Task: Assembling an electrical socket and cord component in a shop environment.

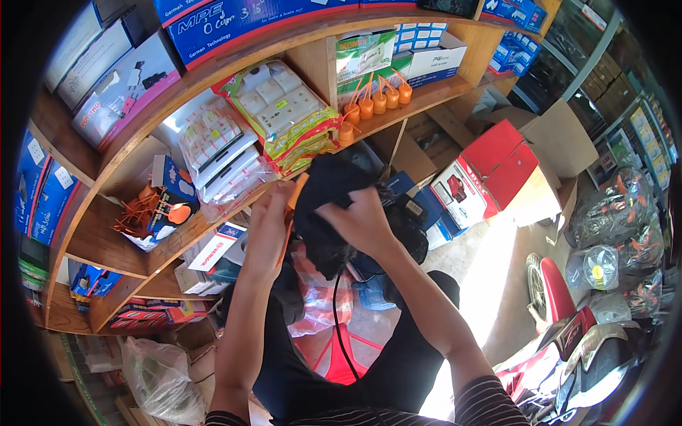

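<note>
In front of the shelf, my left hand (268, 219) is closed around a flat orange strip (297, 190), which runs down beside my wrist. Close by on the right hangs a crumpled black cloth-like bag (320, 231). My right hand (364, 221) grips its right side, with the fingertips partly sunk in the black folds. Whether the orange strip is joined to the bag, I cannot tell. Behind and below my right hand is another dark bundle (406, 238) in black wrapping. A thin black cable (337, 305) hangs down between my arms.
Wooden shelves (131, 252) curve round the left and front, holding packed power sockets (273, 103) and several orange lamp holders (380, 98). A red and white carton (490, 174) stands to the right. Wrapped fans (618, 213) and a red motorbike (561, 341) are farther right.
</note>
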Demonstrator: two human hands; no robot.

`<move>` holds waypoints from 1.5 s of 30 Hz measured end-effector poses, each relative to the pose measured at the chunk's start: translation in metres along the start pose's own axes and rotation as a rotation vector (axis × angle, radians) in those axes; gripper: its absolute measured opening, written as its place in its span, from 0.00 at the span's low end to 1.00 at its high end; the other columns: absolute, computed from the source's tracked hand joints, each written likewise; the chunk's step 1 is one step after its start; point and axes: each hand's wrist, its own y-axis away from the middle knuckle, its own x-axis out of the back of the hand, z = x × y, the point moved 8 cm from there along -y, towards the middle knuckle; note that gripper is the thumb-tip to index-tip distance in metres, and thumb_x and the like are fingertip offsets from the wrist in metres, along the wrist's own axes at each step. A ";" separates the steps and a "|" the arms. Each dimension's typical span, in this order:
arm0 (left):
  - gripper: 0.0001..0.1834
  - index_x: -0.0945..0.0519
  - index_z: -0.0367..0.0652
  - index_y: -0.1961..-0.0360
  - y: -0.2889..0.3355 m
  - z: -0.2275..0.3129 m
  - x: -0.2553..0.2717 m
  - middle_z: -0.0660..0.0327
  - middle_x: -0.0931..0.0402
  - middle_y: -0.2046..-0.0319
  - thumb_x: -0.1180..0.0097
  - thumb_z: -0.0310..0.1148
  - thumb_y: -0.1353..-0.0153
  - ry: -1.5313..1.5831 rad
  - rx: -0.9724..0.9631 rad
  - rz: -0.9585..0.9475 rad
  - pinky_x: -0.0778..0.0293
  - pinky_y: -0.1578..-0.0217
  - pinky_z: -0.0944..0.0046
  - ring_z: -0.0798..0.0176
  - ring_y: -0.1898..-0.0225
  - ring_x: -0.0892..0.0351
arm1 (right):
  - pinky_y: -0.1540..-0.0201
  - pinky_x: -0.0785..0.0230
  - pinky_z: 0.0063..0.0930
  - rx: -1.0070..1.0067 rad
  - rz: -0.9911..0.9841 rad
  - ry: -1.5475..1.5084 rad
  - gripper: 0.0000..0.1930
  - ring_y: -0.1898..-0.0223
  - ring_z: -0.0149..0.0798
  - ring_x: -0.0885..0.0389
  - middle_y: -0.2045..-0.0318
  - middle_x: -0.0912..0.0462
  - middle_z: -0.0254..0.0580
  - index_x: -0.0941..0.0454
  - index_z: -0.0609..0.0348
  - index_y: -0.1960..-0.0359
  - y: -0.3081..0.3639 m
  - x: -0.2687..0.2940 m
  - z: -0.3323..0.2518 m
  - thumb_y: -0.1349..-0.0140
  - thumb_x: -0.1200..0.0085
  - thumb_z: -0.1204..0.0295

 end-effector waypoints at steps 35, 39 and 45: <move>0.24 0.23 0.49 0.49 0.010 -0.025 -0.017 0.74 0.25 0.74 0.57 0.56 0.27 0.010 0.283 -0.093 0.33 0.82 0.74 0.80 0.79 0.27 | 0.73 0.32 0.42 -0.021 0.036 0.230 0.07 0.77 0.58 0.21 0.80 0.23 0.58 0.24 0.70 0.73 0.001 0.002 0.024 0.43 0.42 0.76; 0.28 0.24 0.47 0.44 0.006 -0.021 -0.019 0.73 0.23 0.68 0.57 0.58 0.28 0.051 0.178 -0.092 0.28 0.75 0.71 0.78 0.71 0.23 | 0.60 0.26 0.36 0.085 -0.136 0.094 0.09 0.64 0.55 0.17 0.69 0.18 0.57 0.22 0.70 0.63 0.000 -0.007 0.003 0.43 0.42 0.77; 0.31 0.25 0.43 0.43 0.016 -0.004 -0.035 0.65 0.19 0.55 0.58 0.59 0.28 0.360 0.003 -0.190 0.25 0.55 0.73 0.73 0.56 0.19 | 0.46 0.29 0.28 -0.121 -0.248 -0.090 0.19 0.52 0.32 0.20 0.57 0.17 0.42 0.25 0.67 0.49 0.011 -0.026 0.002 0.42 0.39 0.75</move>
